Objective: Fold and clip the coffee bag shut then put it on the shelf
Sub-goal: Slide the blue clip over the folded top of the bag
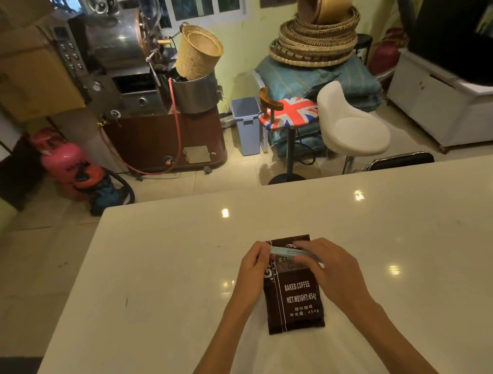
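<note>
A dark brown coffee bag (296,302) printed "BAKED.COFFEE" lies flat on the white table (158,291), its top end pointing away from me. A long pale blue clip (290,251) lies across the bag's upper part. My left hand (253,266) pinches the clip's left end at the bag's left edge. My right hand (326,264) covers the clip's right end and the bag's upper right corner. The bag's top edge shows just beyond the clip. No shelf is in view.
Beyond the table's far edge stand a white bar stool (352,124), a flag-patterned stool (290,113), a blue bin (247,124), a coffee roaster (132,76), a pink gas cylinder (62,159) and stacked woven baskets (316,35).
</note>
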Demonstrator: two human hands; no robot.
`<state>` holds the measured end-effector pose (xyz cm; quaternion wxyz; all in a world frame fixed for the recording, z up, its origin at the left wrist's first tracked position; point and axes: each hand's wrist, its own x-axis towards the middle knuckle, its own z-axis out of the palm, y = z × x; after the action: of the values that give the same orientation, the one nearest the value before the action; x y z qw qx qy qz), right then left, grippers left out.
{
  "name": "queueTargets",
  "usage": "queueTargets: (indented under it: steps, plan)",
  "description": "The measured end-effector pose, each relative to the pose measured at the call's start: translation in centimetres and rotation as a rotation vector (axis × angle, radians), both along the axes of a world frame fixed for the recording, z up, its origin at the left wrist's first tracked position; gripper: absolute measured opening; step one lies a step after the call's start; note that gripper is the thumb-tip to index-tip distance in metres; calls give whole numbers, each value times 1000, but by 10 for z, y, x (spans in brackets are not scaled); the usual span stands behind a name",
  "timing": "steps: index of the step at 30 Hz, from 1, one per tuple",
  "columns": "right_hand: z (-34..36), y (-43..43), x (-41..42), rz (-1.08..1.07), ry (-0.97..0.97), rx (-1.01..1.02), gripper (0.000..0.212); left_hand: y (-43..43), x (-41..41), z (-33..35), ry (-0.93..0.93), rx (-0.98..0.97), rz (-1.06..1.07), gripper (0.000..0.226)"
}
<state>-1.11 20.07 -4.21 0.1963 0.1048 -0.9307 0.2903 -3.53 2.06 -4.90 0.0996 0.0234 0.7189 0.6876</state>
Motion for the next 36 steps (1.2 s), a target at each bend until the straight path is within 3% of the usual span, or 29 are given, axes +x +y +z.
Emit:
queueTargets:
  steps: [2,5,7,8,10,13,16,18,21,24,27,32,36]
  plan:
    - [1,3,1,-22,-54,-81,31,2,2,6,3,-5,-13,26]
    - [11,8,5,76,-304,-230,22,7,5,8,53,-26,-43,25]
    - [19,10,7,119,-406,-160,34,11,6,9,67,-45,-35,26]
    - [21,12,8,118,-401,-52,44,13,5,8,60,-50,-22,27]
    - [22,15,7,87,-202,179,57,16,3,6,46,-62,1,29]
    - [25,18,11,74,-83,186,68,17,3,6,-4,-36,1,32]
    - [29,20,19,121,-332,-76,52,15,2,5,-26,-16,0,31]
    - [32,29,25,157,-528,-329,25,11,2,4,-41,3,51,31]
    - [33,47,33,72,-568,-546,10,1,1,1,-65,10,85,32]
    - [35,72,32,-16,-491,-544,18,-3,4,-1,-31,-33,-12,27]
    - [39,116,25,-145,-396,-510,18,-10,7,-1,64,-27,3,8]
    - [35,120,11,-101,-490,-397,10,-9,13,2,-16,61,81,53]
    - [16,71,-4,-10,-488,-420,4,2,15,0,-78,92,119,65]
